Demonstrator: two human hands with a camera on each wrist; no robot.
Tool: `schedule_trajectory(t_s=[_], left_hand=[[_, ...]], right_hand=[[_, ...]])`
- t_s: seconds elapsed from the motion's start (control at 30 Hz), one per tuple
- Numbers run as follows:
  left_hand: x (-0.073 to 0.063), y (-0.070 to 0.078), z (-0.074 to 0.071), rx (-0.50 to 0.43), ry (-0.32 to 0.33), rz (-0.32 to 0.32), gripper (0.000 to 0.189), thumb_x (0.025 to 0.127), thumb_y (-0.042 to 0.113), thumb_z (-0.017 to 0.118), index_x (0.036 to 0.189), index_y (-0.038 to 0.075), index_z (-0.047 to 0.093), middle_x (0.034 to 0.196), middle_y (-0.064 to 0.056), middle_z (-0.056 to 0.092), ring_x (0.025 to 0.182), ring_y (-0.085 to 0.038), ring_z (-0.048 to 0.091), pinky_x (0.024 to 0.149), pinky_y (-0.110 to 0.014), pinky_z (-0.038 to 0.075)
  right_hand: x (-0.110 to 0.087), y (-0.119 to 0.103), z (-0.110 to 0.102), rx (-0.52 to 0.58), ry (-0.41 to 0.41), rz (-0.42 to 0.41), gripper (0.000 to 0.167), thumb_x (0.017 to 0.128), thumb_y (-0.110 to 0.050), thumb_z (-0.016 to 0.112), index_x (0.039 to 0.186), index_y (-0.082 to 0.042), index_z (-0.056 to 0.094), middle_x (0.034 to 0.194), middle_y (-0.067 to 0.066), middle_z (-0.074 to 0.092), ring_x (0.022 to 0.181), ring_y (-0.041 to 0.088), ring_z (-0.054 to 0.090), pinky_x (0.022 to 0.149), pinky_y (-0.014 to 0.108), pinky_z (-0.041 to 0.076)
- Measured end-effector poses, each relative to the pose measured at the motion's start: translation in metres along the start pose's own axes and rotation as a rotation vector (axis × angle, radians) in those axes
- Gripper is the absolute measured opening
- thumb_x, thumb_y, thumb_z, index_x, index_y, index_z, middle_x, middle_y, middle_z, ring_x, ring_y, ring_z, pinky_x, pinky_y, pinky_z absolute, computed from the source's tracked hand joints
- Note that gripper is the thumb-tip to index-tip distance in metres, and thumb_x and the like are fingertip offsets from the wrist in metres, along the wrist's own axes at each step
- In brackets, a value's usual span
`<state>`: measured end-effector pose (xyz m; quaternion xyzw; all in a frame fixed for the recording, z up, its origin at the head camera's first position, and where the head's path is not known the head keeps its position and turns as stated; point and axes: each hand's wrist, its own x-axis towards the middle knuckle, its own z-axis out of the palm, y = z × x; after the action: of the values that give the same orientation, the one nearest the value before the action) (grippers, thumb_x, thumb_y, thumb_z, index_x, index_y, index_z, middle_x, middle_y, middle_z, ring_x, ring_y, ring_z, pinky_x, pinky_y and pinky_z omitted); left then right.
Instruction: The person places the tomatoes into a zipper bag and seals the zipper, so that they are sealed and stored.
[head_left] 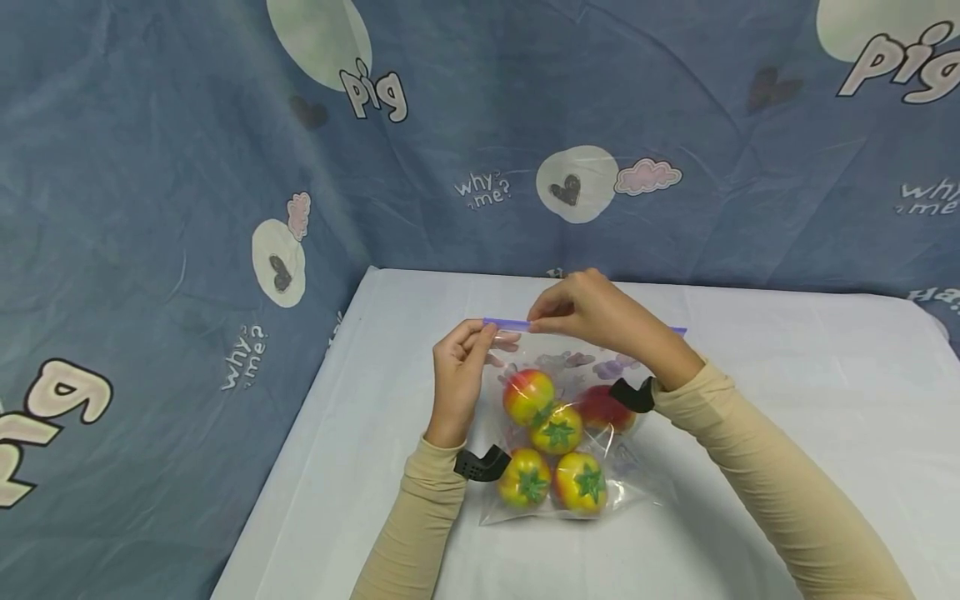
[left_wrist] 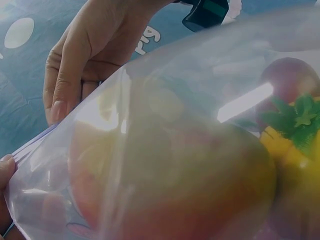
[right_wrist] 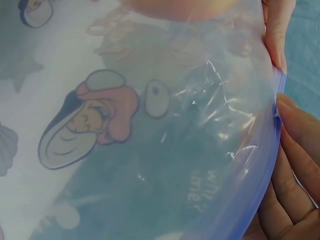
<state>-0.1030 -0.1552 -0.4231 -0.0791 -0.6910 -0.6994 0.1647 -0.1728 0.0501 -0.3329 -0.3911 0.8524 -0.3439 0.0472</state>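
Note:
A clear zip bag [head_left: 617, 367] with printed cartoon figures [right_wrist: 90, 122] stands between the two hands, its purple zip strip [head_left: 506, 324] along the top. Inside are several round yellow-red fruits [head_left: 557, 429] with green star-shaped leaves, and a darker red fruit [head_left: 600, 407] partly behind the right wrist's black band. At the bag's upper left corner, the left hand [head_left: 459, 367] pinches the edge between thumb and fingers. Just to its right, the right hand [head_left: 592, 308] pinches the zip strip, thumb on one face and fingers on the other [right_wrist: 295, 175].
White cloth covers the table [head_left: 787, 375] under the bag. Behind it and on the left hangs a blue printed curtain [head_left: 465, 100]. Black wrist bands [head_left: 482, 464] sit on both forearms, close to the bag.

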Motion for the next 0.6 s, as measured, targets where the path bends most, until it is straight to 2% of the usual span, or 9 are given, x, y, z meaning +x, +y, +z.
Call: schedule_trajectory(t_s=[0.2, 0.27, 0.33, 0.5, 0.6], left_hand=[[-0.0002, -0.0003, -0.0007, -0.001, 0.004, -0.013, 0.030, 0.106, 0.025, 0.059, 0.105, -0.003, 0.069, 0.100, -0.023, 0.078, 0.083, -0.017, 0.075, 0.067, -0.024, 0.059], [-0.0002, -0.0008, -0.0011, -0.001, 0.003, -0.013, 0.031, 0.106, 0.026, 0.059, 0.106, -0.004, 0.068, 0.100, -0.023, 0.078, 0.083, -0.016, 0.075, 0.067, -0.024, 0.059], [0.0001, -0.0011, -0.0013, 0.000, 0.003, -0.013, 0.034, 0.106, 0.026, 0.059, 0.107, -0.007, 0.068, 0.100, -0.025, 0.078, 0.082, -0.016, 0.075, 0.066, -0.023, 0.059], [0.0016, -0.0023, -0.0016, -0.011, 0.010, -0.015, 0.036, 0.106, 0.024, 0.059, 0.108, -0.011, 0.067, 0.102, -0.033, 0.074, 0.081, -0.014, 0.075, 0.065, -0.022, 0.058], [0.0022, -0.0036, -0.0021, -0.017, 0.011, -0.015, 0.036, 0.106, 0.024, 0.059, 0.108, -0.012, 0.066, 0.102, -0.036, 0.072, 0.081, -0.013, 0.075, 0.065, -0.022, 0.059]], right_hand=[[-0.0033, 0.0021, -0.0020, -0.008, -0.006, 0.006, 0.008, 0.091, -0.018, 0.079, 0.096, -0.013, 0.083, 0.091, -0.001, 0.081, 0.078, 0.010, 0.072, 0.079, 0.036, 0.062], [-0.0040, 0.0029, -0.0025, -0.013, -0.007, 0.008, 0.008, 0.092, -0.018, 0.079, 0.096, -0.013, 0.083, 0.091, -0.001, 0.081, 0.077, 0.009, 0.071, 0.077, 0.034, 0.062], [-0.0046, 0.0039, -0.0028, -0.010, -0.011, 0.015, 0.008, 0.092, -0.018, 0.079, 0.096, -0.013, 0.083, 0.091, 0.000, 0.081, 0.075, 0.009, 0.070, 0.070, 0.031, 0.061], [-0.0060, 0.0057, -0.0039, -0.004, -0.020, 0.026, 0.009, 0.092, -0.018, 0.079, 0.097, -0.012, 0.083, 0.091, 0.001, 0.081, 0.069, 0.009, 0.067, 0.063, 0.027, 0.058], [-0.0066, 0.0069, -0.0046, -0.005, -0.025, 0.025, 0.009, 0.092, -0.017, 0.079, 0.097, -0.012, 0.083, 0.091, 0.001, 0.081, 0.071, 0.009, 0.068, 0.064, 0.027, 0.059]])
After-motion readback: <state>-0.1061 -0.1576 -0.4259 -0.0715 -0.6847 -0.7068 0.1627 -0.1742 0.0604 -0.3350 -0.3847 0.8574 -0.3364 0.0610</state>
